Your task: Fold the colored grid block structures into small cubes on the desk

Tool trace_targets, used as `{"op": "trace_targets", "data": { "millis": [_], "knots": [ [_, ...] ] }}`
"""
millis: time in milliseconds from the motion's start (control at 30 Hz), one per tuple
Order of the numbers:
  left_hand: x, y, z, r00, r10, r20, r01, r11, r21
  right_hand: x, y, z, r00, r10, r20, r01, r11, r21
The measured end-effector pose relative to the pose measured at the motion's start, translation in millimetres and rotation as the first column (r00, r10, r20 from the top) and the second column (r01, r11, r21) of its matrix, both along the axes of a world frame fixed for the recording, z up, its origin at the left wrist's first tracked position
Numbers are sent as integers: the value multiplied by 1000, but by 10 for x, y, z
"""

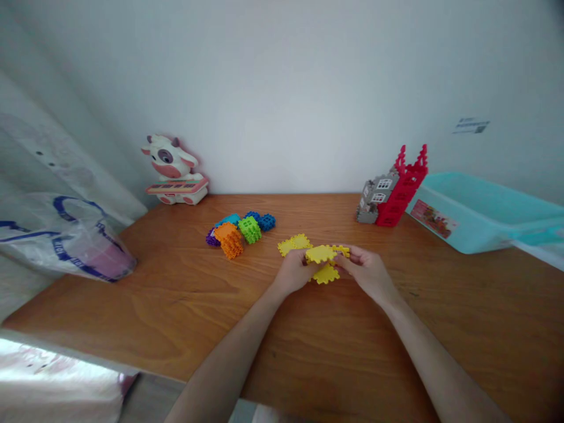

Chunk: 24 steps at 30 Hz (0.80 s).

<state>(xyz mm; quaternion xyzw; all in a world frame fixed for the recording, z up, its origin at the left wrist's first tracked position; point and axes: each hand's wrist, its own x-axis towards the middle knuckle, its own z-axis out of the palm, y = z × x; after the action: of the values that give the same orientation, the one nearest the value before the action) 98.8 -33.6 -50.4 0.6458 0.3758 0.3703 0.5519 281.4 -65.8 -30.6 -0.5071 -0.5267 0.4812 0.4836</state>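
Note:
Both my hands meet over the middle of the wooden table. My left hand (294,270) pinches a flat yellow interlocking tile (320,254) with a notched edge. Fingers of my right hand (365,267) grip another yellow tile (341,251) at the first one's right side; I cannot tell whether the two are joined. Below them a loose yellow tile (326,274) shows partly. Just beyond my left hand lie more yellow tiles (295,243), flat on the table.
Stacked orange (230,239), green (250,230) and blue tiles (267,222) sit left of centre. A toy cow piano (174,170) stands back left, a plastic bag (94,247) at the left edge. To the right are a red and grey tile castle (392,191) and a turquoise bin (478,223).

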Motion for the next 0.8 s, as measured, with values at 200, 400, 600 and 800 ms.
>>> {"op": "trace_targets", "data": {
  "millis": [200, 400, 600, 800],
  "knots": [
    [-21, 4, 86, 987, 29, 159, 14, 966, -259, 41, 26, -41, 970, 15, -241, -43, 993, -113],
    [5, 4, 51, 992, 98, 85, -90, 991, -97, -87, -6, -69, 936, 46, -348, -123, 972, -202],
    [-50, 24, 8, 979, 204, -23, -183, 920, 345, -134, -36, -70, 947, 80, -312, -143, 972, -185],
    [-86, 50, -17, 967, 252, 32, -240, 865, 440, -98, -12, -68, 952, 81, -295, -128, 982, -141]
  ]
}}
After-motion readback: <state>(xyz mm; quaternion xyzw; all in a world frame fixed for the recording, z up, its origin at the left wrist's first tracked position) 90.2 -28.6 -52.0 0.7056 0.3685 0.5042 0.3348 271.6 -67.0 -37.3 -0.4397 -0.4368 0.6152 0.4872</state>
